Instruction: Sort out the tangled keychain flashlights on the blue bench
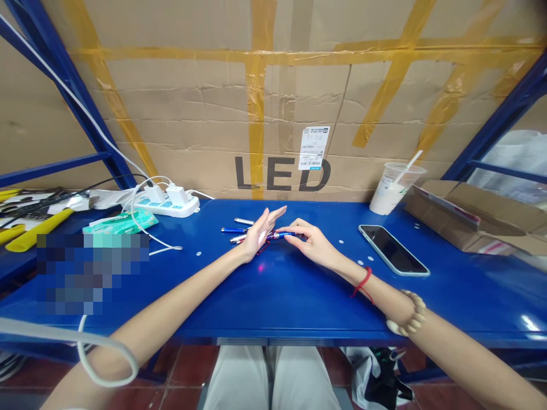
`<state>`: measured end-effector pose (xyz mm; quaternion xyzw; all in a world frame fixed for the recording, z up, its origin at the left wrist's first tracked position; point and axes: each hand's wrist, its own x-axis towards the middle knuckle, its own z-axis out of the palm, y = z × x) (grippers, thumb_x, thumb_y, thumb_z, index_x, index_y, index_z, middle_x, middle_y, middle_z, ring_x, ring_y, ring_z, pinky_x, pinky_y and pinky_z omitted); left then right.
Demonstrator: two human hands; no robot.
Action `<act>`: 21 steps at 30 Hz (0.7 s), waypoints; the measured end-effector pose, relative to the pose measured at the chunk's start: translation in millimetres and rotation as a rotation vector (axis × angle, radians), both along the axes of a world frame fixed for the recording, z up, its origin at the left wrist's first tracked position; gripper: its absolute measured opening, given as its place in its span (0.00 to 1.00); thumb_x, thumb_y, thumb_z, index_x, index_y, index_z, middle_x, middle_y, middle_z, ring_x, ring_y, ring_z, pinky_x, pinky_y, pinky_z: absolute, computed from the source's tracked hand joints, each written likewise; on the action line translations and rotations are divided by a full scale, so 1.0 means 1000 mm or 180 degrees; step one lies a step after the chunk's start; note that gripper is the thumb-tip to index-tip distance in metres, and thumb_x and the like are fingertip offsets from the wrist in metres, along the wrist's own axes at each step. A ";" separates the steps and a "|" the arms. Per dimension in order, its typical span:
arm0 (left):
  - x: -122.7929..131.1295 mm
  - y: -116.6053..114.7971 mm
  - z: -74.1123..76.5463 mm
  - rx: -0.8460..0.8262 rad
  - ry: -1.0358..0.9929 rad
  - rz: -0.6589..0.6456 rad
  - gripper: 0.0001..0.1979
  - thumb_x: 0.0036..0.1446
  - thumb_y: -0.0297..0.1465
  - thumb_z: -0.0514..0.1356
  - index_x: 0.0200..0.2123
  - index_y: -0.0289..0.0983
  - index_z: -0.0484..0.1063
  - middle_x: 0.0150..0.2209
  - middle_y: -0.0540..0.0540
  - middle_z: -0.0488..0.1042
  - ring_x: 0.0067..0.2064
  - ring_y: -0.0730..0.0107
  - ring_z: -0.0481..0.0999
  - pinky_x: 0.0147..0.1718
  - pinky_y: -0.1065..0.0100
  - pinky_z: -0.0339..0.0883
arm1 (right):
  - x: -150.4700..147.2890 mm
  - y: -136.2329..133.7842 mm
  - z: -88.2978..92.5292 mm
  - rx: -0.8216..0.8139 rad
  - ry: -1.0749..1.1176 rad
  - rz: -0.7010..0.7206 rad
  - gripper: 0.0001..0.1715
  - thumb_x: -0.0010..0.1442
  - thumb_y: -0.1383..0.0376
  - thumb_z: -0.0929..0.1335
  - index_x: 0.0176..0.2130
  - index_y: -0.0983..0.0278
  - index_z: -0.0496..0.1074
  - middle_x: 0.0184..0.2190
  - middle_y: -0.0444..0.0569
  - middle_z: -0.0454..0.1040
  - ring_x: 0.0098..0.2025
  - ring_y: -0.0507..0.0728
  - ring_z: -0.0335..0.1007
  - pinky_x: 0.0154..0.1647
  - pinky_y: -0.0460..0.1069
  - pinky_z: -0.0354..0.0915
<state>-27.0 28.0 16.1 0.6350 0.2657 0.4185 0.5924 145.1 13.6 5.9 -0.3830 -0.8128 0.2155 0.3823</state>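
Note:
My right hand pinches a slim blue penlight between thumb and fingertips, holding it level just above the table. Facing its tip is my left hand, open and on edge, fingers stretched out and palm turned toward the light. A pale bright patch shows on that palm. Below it, a small red glowing spot falls on the blue tabletop. Behind and left of my left hand lie several more pen-shaped pieces, among them a blue one and a silver one; the hand partly hides them.
On the right are a phone, a plastic cup with a straw and an open cardboard box. At left stand a white power strip, a green packet and yellow-handled tools. A white cable loops over my left forearm.

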 end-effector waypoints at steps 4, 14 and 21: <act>-0.006 0.002 0.009 0.0115 0.0143 0.0118 0.31 0.61 0.47 0.35 0.60 0.41 0.59 0.63 0.50 0.57 0.66 0.63 0.47 0.64 0.57 0.36 | 0.008 0.008 0.000 0.0004 -0.0243 -0.0030 0.20 0.61 0.60 0.62 0.50 0.62 0.72 0.34 0.49 0.69 0.35 0.53 0.66 0.40 0.49 0.63; -0.027 0.011 0.023 -0.0003 0.0484 0.0431 0.33 0.60 0.49 0.35 0.55 0.40 0.66 0.58 0.46 0.66 0.64 0.60 0.53 0.63 0.56 0.38 | 0.045 0.040 -0.009 -0.0146 -0.0881 -0.0585 0.17 0.61 0.64 0.61 0.43 0.61 0.76 0.41 0.50 0.77 0.44 0.58 0.71 0.46 0.53 0.65; -0.019 0.007 0.018 -0.0174 0.0370 0.0382 0.32 0.61 0.47 0.35 0.58 0.39 0.63 0.60 0.45 0.62 0.65 0.61 0.52 0.63 0.55 0.40 | 0.035 0.033 -0.004 -0.0129 -0.0393 -0.0289 0.19 0.63 0.61 0.59 0.47 0.64 0.73 0.47 0.53 0.74 0.49 0.58 0.68 0.52 0.54 0.62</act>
